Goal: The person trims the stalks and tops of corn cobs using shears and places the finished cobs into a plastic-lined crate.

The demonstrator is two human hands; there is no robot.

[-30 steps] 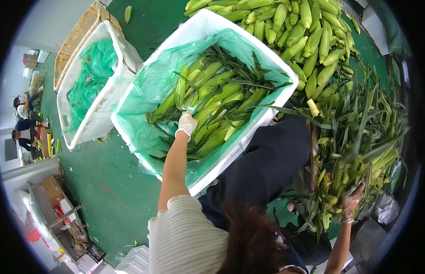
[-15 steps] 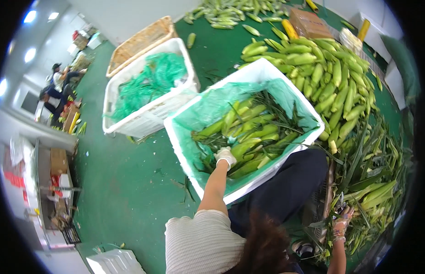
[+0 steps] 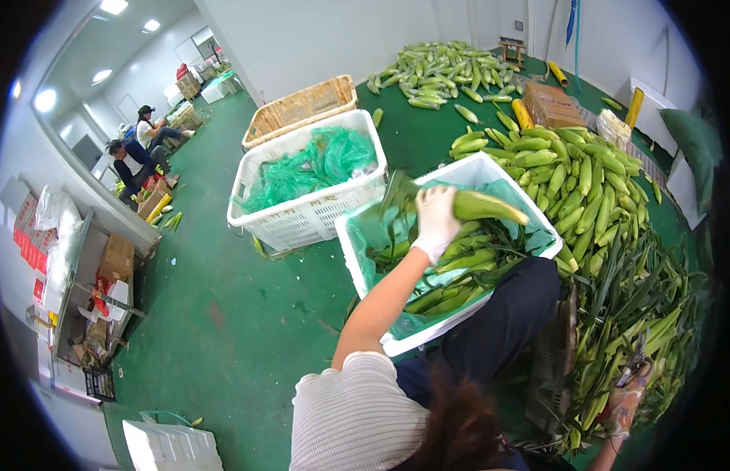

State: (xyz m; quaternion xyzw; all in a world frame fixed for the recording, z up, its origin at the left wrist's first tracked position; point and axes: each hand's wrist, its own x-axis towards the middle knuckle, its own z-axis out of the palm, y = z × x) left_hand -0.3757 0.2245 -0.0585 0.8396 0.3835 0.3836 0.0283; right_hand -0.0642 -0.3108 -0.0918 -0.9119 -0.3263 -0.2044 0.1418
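My left hand, in a white glove, is raised over a white crate lined with green plastic. It grips one corn ear in its green husk, with the tip pointing right. Several more husked ears lie in the crate under it. My right hand, in a patterned glove, is low at the right, among a heap of cut husks and leaves. Its fingers curl around a small dark tool, which looks like shears. My dark trouser leg lies between the crate and the heap.
A second white crate with green netting stands to the left, a wicker basket behind it. Corn piles lie right of the crate and at the back. Two people sit far left, near shelves with boxes.
My left hand was down among the ears in the crate; now it is lifted with one ear in its grip. The view has tilted up toward the room.
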